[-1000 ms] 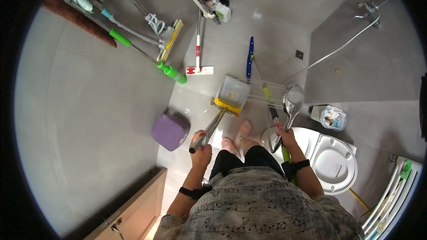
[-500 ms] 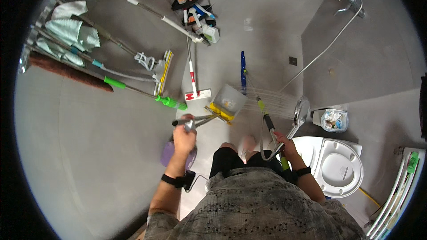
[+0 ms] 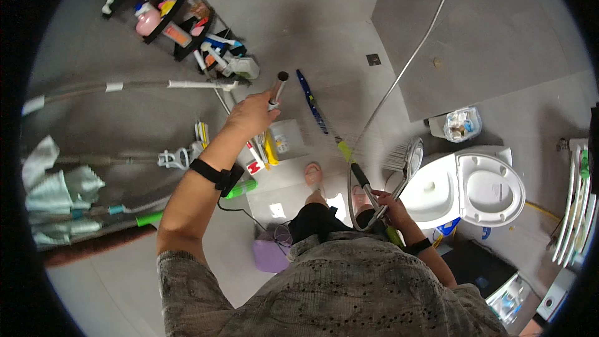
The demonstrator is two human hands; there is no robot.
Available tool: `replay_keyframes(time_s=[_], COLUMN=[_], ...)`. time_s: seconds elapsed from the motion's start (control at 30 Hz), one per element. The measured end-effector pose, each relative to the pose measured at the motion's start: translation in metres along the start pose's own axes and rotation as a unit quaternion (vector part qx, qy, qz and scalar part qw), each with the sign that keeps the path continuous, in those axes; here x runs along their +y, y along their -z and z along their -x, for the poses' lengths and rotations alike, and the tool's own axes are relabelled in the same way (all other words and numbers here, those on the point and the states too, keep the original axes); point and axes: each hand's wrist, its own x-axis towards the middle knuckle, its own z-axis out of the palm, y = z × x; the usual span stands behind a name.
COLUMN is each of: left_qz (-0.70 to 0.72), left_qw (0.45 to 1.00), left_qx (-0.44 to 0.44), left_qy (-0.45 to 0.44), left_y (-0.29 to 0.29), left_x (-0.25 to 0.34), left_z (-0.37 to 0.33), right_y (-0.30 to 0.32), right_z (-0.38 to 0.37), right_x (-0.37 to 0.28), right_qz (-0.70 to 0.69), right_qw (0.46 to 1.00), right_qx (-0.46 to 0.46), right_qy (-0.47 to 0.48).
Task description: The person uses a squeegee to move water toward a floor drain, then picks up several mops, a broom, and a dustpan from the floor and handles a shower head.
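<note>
My left hand (image 3: pixel 253 115), reaching forward, is closed around the metal handle (image 3: pixel 279 87) of a dustpan. Below it on the floor, the dustpan (image 3: pixel 290 136), grey with a yellow edge, is partly covered by my hand and forearm. My right hand (image 3: pixel 392 211) grips two things together: a chrome shower head (image 3: pixel 412 159), which sprays water to the left, and the green-and-black pole (image 3: pixel 360 176) of a floor tool. That tool's long blue head (image 3: pixel 311 101) lies on the floor ahead. The shower hose (image 3: pixel 399 78) loops past my right hand.
At my right stands a toilet (image 3: pixel 430 193), lid raised, with a small waste bin (image 3: pixel 463 126) beyond. Corner shelves (image 3: pixel 181 25) hold bottles. Mops and cloths (image 3: pixel 65 187) hang along the left wall. A purple container (image 3: pixel 270 254) sits by my left leg. A floor drain (image 3: pixel 373 60) lies ahead.
My left hand has moved forward and up with the dustpan handle, which now stands steeper. The view has turned. My right hand keeps the shower head and pole; water still sprays.
</note>
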Motion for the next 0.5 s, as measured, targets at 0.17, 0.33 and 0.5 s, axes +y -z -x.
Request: replay_keyframes(time_s=[0.17,0.33,0.5], left_qz=[-0.061,-0.111,-0.118], left_qw=[0.989,0.97,0.961], left_qx=[-0.062,-0.076,-0.041], left_qy=[-0.121,-0.201,-0.245], left_y=[0.005,0.014,-0.001], left_x=[0.013,0.03,0.023], left_z=[-0.054,-0.083,-0.11], right_y=[-0.036,-0.056,-0.064], right_z=[-0.011,-0.022,-0.03], right_x=[0.014,0.021,0.022], right_qz=[-0.05,-0.067,-0.009], right_qw=[0.991,0.976,0.956], right_qx=[0.117,0.15,0.168], right_qy=[0.051,0.14,0.243])
